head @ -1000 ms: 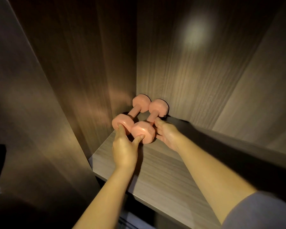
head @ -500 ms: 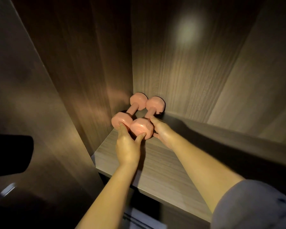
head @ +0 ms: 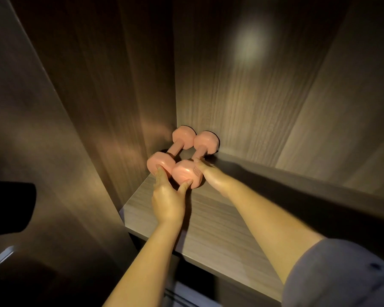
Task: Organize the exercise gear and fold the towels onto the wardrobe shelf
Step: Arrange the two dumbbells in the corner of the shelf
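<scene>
Here, left hand [head: 167, 202] and right hand [head: 213, 178] touch 2 dumbbells [head: 186, 173] with straight fingers (on 1 shelf [head: 208, 229]).

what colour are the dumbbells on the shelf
Salmon pink, both dumbbells; the head view, the only one, shows it clearly.

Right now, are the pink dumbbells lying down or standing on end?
Lying down: both dumbbells rest on the shelf, handles pointing backward.
</scene>
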